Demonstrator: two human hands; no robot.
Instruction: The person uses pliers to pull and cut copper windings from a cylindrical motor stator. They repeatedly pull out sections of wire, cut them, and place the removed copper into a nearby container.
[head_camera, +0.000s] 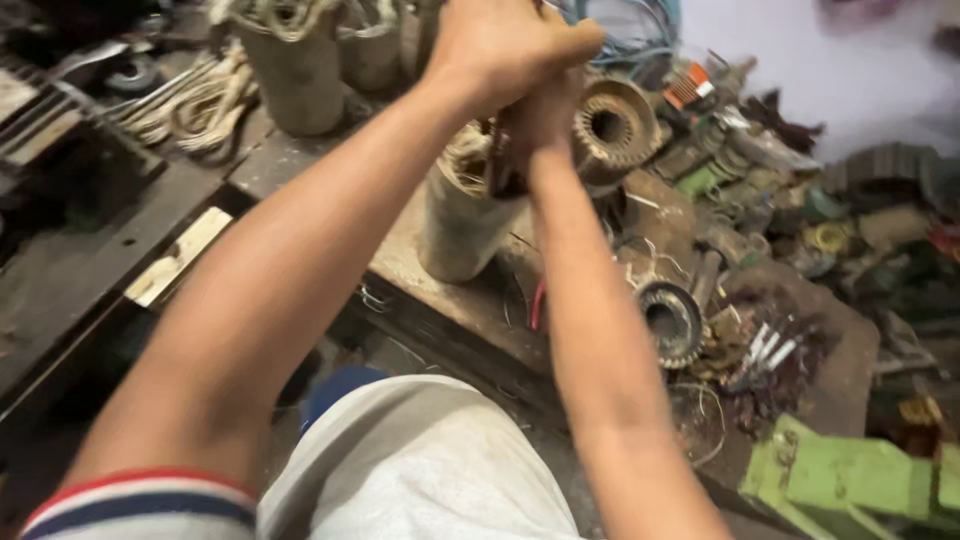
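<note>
On a cluttered, grease-darkened workbench, you worked over a motor stator that stood upright near the bench's front edge. Your left hand was curled into a tight fist above the stator, closed around something the view did not make clear. Your right hand sat directly beneath it, fingers wrapped shut at the stator's top, where it met a dark, thin object that blur kept you from identifying. The two hands touched, one stacked on the other.

The stator looked like a dull grey metal cylinder, its outer wall scuffed and dusty. A tangle of pale, straw-coloured winding wire spilled from its open upper end, loose and frayed.

Just behind your hands, a second stator core lay tilted, its slotted bore facing the camera. A smaller round wound core lay on the bench to the right, near a heap of scrap wire and small parts. Two more grey cylinders stood at the bench's far left corner, beside coils of light rope-like wire. A green painted metal piece sat at the lower right. Your pale-trousered knee filled the bottom of the view.
</note>
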